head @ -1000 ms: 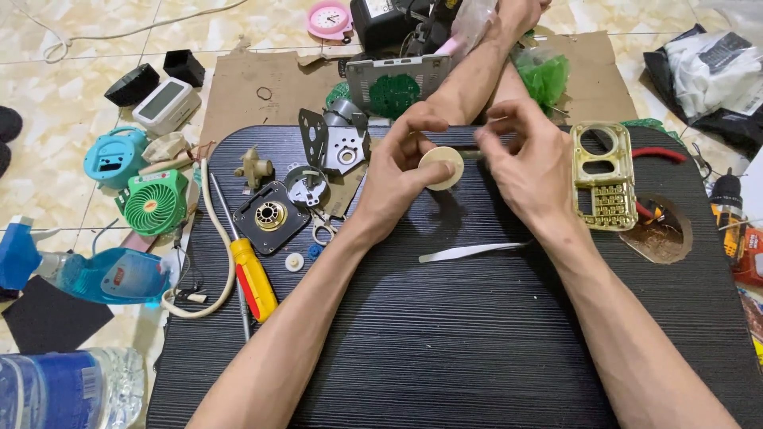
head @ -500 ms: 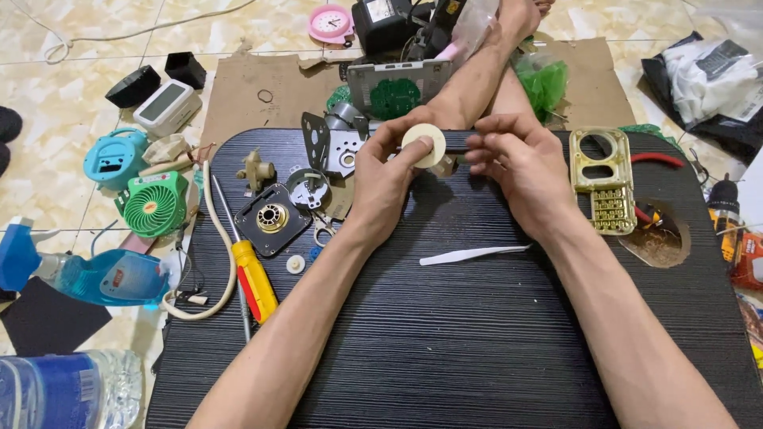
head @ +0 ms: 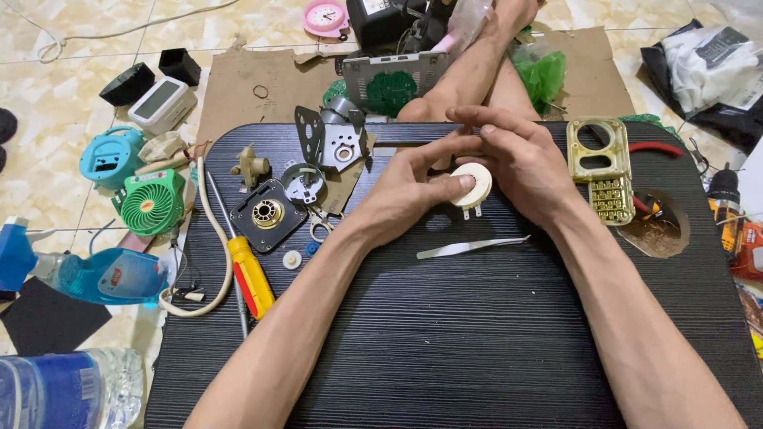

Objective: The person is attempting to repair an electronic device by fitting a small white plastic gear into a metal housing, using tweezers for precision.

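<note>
Both hands meet over the far middle of a black ribbed table (head: 445, 342). Between them is a small cream round part (head: 472, 185) with two short prongs pointing down. My left hand (head: 413, 187) pinches its left side with thumb and fingers. My right hand (head: 517, 163) holds its right side, index finger stretched out above it. A pair of metal tweezers (head: 469, 247) lies on the table just below the hands.
Left of the hands lie metal brackets (head: 330, 139), a black square motor part (head: 268, 214), a red-and-yellow screwdriver (head: 248, 274) and a cream cable (head: 208, 238). A gold keypad frame (head: 604, 171) lies right. On the floor: a green mini fan (head: 151, 202), a blue spray bottle (head: 87, 274).
The hands have lowered the cream round part toward the table and turned it, so its prongs now point down. The tweezers have not moved.
</note>
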